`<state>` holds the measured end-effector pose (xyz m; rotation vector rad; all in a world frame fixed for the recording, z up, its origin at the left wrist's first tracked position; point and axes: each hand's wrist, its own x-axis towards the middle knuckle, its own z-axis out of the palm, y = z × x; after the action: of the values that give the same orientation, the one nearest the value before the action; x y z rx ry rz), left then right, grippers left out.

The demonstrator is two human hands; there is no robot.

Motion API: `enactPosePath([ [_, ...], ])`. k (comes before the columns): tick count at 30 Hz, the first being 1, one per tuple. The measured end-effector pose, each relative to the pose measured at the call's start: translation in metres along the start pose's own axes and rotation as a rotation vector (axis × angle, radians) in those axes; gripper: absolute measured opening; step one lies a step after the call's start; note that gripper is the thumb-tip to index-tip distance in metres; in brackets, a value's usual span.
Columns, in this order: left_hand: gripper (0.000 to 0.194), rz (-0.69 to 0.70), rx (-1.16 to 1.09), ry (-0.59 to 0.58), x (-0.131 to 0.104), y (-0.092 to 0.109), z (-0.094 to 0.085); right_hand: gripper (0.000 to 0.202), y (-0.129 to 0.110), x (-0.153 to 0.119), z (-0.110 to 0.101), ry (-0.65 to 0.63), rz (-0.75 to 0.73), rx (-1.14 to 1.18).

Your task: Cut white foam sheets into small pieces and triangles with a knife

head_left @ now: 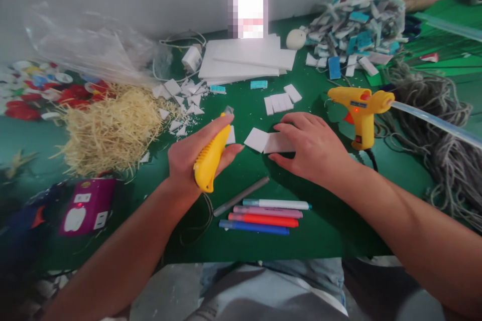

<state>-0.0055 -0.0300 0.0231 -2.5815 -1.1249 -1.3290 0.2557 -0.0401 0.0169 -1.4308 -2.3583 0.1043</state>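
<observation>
Green bench [331, 233], cluttered. Right hand [311, 143] half-curled over right end of strip [276, 143], fingertips on it; can't tell if pinched. Left hand [192, 148] closed round yellow cutter [213, 158], left of strip, apart from it. Strip's long axis runs roughly left-right, across the slanted cutter; right hand nearer. Square [256, 139] at strip's left end, cut bits [280, 103] beyond strip, glue gun [360, 113] right, markers [263, 219] on near side.

Bright glare top centre, soft shadows, edges blurred.
</observation>
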Motion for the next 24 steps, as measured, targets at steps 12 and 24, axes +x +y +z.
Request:
enactPosePath([
  [12, 0.038, -0.081, -0.110, -0.186, -0.001, 0.004, 0.007, 0.026, 0.001, 0.000, -0.012, 0.040, -0.076, 0.077],
  [24, 0.045, -0.370, -0.423, -0.032, -0.003, 0.018, 0.021, 0.033, -0.002, 0.001, -0.010, 0.230, -0.263, 0.107],
])
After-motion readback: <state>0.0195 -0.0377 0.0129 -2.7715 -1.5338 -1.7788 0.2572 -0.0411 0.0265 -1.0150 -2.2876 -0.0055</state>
